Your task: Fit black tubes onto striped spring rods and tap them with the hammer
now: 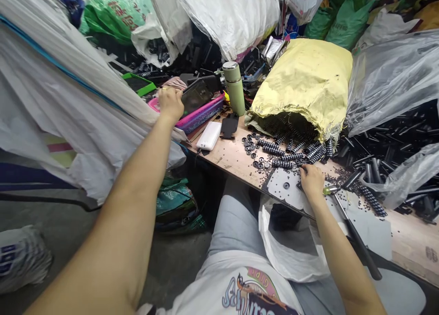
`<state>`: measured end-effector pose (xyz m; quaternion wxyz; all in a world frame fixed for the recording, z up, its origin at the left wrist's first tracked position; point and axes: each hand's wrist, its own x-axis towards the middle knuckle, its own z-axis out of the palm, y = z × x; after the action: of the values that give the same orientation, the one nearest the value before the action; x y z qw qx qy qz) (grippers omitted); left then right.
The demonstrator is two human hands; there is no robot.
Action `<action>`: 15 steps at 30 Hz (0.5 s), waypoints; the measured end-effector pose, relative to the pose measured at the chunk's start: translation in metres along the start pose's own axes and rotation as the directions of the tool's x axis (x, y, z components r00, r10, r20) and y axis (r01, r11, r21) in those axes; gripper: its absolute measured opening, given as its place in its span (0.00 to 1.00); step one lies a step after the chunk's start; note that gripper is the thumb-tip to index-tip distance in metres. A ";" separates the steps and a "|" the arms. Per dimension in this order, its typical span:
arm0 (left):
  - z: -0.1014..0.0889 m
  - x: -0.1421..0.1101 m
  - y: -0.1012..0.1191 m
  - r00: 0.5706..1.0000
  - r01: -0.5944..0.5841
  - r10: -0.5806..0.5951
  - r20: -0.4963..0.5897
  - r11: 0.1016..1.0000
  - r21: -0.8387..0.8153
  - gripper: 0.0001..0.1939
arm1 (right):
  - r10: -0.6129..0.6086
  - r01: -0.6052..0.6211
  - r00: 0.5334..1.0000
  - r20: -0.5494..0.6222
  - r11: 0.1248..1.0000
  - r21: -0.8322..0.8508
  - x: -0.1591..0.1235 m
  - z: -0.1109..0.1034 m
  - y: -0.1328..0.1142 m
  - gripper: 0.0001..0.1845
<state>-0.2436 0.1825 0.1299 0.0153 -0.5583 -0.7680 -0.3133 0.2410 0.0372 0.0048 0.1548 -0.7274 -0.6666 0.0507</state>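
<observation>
My left hand [170, 104] reaches far forward. Its fingers curl over the near end of a dark, glossy, phone-like slab [198, 97], which leans on a pink and purple plastic basket [202, 114]. My right hand [312, 180] is low over a grey plate [279, 180] on the bench. Its fingers are drawn together at the end of the black ridged rollers [288, 162]; whatever they pinch is too small or hidden to make out. Small black discs [250, 146] lie scattered left of the rollers. Right of that hand rests a hammer [356, 246] with a greenish head and black handle.
More rollers spill from a yellow sack [305, 77]. A green flask [234, 88] and a white power bank [209, 136] stand near the basket. Black tubes [404, 141] heap at right. White sheeting [68, 86] hangs at left; a white bag [288, 255] hangs below the bench edge.
</observation>
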 end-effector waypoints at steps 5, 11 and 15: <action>-0.004 -0.008 0.014 0.991 0.006 -0.031 -0.131 0.982 -0.187 0.09 | 0.002 -0.002 1.000 0.002 1.000 0.017 0.000 -0.001 -0.001 0.16; -0.002 -0.015 0.042 0.929 0.061 -0.262 -0.260 0.804 -0.592 0.19 | 0.006 -0.004 0.998 -0.064 0.999 0.034 -0.002 -0.011 -0.007 0.17; 0.022 -0.039 0.068 0.952 0.010 -0.246 -0.183 0.622 -0.783 0.21 | -0.123 0.155 0.978 -0.168 0.968 0.196 -0.007 -0.029 -0.037 0.19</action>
<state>-0.1627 0.1725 0.1294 -0.1427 -0.4049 -0.5872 -0.6862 0.2134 0.0276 0.0425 0.2843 -0.6602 -0.6932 0.0528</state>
